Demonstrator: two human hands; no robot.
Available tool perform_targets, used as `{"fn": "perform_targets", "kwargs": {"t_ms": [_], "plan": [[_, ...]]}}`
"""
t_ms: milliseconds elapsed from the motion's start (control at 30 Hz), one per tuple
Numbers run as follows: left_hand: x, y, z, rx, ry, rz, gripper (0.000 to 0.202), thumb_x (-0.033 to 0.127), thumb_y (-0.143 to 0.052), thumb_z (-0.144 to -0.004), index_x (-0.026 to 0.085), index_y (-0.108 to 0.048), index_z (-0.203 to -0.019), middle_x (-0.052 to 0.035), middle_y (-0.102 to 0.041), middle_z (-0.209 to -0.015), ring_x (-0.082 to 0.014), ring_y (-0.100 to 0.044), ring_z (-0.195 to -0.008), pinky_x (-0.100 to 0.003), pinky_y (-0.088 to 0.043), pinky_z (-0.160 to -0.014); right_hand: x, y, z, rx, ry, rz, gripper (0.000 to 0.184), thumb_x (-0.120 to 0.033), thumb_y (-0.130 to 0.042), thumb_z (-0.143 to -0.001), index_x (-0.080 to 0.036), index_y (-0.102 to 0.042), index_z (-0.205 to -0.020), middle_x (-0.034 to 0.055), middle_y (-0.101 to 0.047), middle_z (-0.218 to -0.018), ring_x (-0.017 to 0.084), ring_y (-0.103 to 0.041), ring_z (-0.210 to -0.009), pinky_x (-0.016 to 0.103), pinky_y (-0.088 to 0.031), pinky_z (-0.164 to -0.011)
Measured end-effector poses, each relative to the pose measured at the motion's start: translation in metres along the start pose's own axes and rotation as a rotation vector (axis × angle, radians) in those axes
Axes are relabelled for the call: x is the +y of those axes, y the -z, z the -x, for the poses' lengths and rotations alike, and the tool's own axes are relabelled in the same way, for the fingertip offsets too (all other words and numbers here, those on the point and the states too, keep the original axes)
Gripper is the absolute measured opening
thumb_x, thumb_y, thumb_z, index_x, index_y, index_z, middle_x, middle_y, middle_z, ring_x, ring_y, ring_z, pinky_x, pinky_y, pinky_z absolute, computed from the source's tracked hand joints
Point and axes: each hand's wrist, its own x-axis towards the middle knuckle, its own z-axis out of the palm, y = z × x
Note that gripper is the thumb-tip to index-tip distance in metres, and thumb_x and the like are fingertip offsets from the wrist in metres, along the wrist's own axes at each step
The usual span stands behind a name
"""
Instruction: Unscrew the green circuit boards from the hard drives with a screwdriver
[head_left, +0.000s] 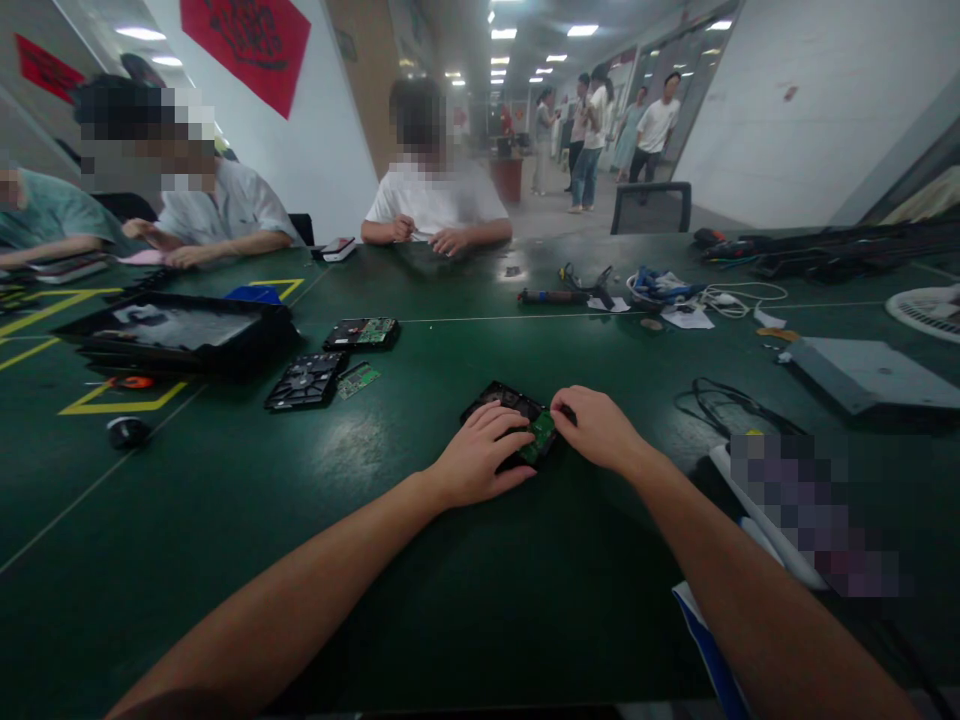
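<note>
1. My left hand [480,455] lies palm down on the near-left part of the drive [504,400]. The fingers are spread and slightly bent and press on it without wrapping round it.
2. My right hand [596,428] is at the drive's right edge, knuckles up and fingers curled toward the green board [541,432]. The fingertips are hidden, so I cannot tell if they pinch anything.
3. The drive is black and lies flat on the green worktop [420,580], centre of view, between both hands. The board sits on its near-right corner.
4. Left of it and well apart, a second drive [362,333] lies with its board up. Near that are a black cover [306,380] and a small loose board [358,380].
5. Further left is a black tray [172,335], next to yellow tape marks [120,405].
6. To the right, a black cable [712,400] lies near my right forearm, with a grey box [870,372] beyond it and a white fan [930,310] at the edge.
7. At the far centre are a tool [555,296] and a tangle of wires [660,288].
8. Two people sit across the worktop. The one in the middle [435,205] has both hands together on it, and the one on the left [225,215] rests their forearms on it.
9. More people [600,125] stand in the corridor behind.
</note>
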Motion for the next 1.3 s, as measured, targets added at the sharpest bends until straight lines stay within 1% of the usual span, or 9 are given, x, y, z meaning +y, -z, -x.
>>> {"fn": "perform_targets", "kwargs": {"t_ms": [300, 500, 733, 833, 933, 1067, 1133, 1200, 1300], "plan": [[0.0, 0.0, -0.001, -0.005, 0.001, 0.024, 0.044, 0.047, -0.066, -0.1, 0.024, -0.064, -0.137, -0.0133, -0.062, -0.145, -0.0316, -0.055, -0.14, -0.056, -0.035, -0.126, 0.005, 0.002, 0.0, 0.008, 0.032, -0.023, 0.015, -0.017, -0.058, -0.093, -0.022, -0.072, -0.094, 0.0055, -0.074, -0.098, 0.02, -0.067, -0.091, 0.031, -0.05, -0.087], [-0.001, 0.001, 0.0, 0.005, -0.016, 0.013, 0.044, 0.047, -0.064, -0.101, 0.02, -0.064, -0.136, -0.0147, -0.062, -0.143, -0.0313, -0.055, -0.138, -0.055, -0.037, -0.125, 0.006, 0.001, 0.0, 0.033, 0.011, -0.045, 0.015, -0.017, -0.056, -0.092, -0.022, -0.069, -0.094, 0.0056, -0.074, -0.098, 0.021, -0.068, -0.092, 0.033, -0.05, -0.087], [-0.002, 0.0, 0.0, 0.009, -0.007, 0.034, 0.044, 0.048, -0.065, -0.101, 0.023, -0.064, -0.136, -0.014, -0.062, -0.143, -0.032, -0.055, -0.138, -0.056, -0.039, -0.123, 0.01, 0.011, -0.003, 0.349, -0.201, -0.19, 0.034, -0.016, -0.052, -0.091, -0.017, -0.062, -0.124, 0.013, -0.074, -0.114, 0.026, -0.069, -0.106, 0.039, -0.051, -0.098], [-0.002, 0.0, 0.0, 0.018, -0.013, 0.033, 0.044, 0.049, -0.065, -0.101, 0.021, -0.065, -0.135, -0.0145, -0.063, -0.142, -0.032, -0.056, -0.137, -0.055, -0.04, -0.123, 0.007, 0.021, 0.0, 0.507, -0.169, -0.195, 0.031, -0.017, -0.052, -0.094, -0.018, -0.063, -0.123, 0.0139, -0.074, -0.117, 0.027, -0.069, -0.11, 0.041, -0.052, -0.102], [-0.001, 0.001, 0.0, 0.021, -0.019, 0.036, 0.043, 0.048, -0.065, -0.101, 0.021, -0.064, -0.134, -0.0148, -0.063, -0.141, -0.0322, -0.057, -0.136, -0.055, -0.042, -0.121, 0.001, 0.028, 0.003, 0.647, -0.128, -0.175, 0.025, -0.026, -0.052, -0.101, -0.022, -0.062, -0.123, 0.0137, -0.073, -0.122, 0.027, -0.068, -0.118, 0.044, -0.051, -0.108], [-0.001, 0.0, -0.001, 0.072, -0.047, 0.048, 0.042, 0.045, -0.067, -0.1, 0.019, -0.064, -0.133, -0.0149, -0.064, -0.138, -0.0321, -0.058, -0.133, -0.055, -0.045, -0.118, -0.001, 0.024, 0.002, 0.839, -0.002, -0.248, 0.027, -0.03, -0.061, -0.1, -0.026, -0.061, -0.127, 0.0101, -0.074, -0.119, 0.028, -0.07, -0.118, 0.052, -0.054, -0.108], [-0.001, 0.0, -0.002, 0.087, -0.056, 0.05, 0.041, 0.045, -0.067, -0.1, 0.019, -0.065, -0.131, -0.0151, -0.064, -0.137, -0.0322, -0.059, -0.132, -0.054, -0.046, -0.117, 0.002, 0.015, 0.0, 0.817, 0.035, -0.335, 0.033, -0.031, -0.065, -0.098, -0.027, -0.059, -0.13, 0.0095, -0.073, -0.124, 0.027, -0.074, -0.111, 0.05, -0.06, -0.1], [0.0, 0.0, -0.002, 0.091, -0.058, 0.051, 0.04, 0.044, -0.067, -0.1, 0.018, -0.065, -0.131, -0.0152, -0.065, -0.136, -0.0321, -0.059, -0.131, -0.054, -0.047, -0.116, 0.004, 0.007, -0.002, 0.735, 0.039, -0.39, 0.036, -0.031, -0.067, -0.098, -0.026, -0.058, -0.132, 0.0104, -0.071, -0.127, 0.026, -0.076, -0.105, 0.049, -0.063, -0.095], [0.0, 0.001, -0.003, 0.094, -0.055, 0.051, 0.038, 0.042, -0.067, -0.1, 0.019, -0.066, -0.131, -0.0145, -0.065, -0.135, -0.0321, -0.059, -0.131, -0.054, -0.048, -0.115, 0.006, -0.001, -0.003, 0.653, 0.025, -0.403, 0.045, -0.029, -0.064, -0.097, -0.028, -0.054, -0.141, 0.0111, -0.072, -0.127, 0.027, -0.077, -0.104, 0.05, -0.065, -0.094]]}}
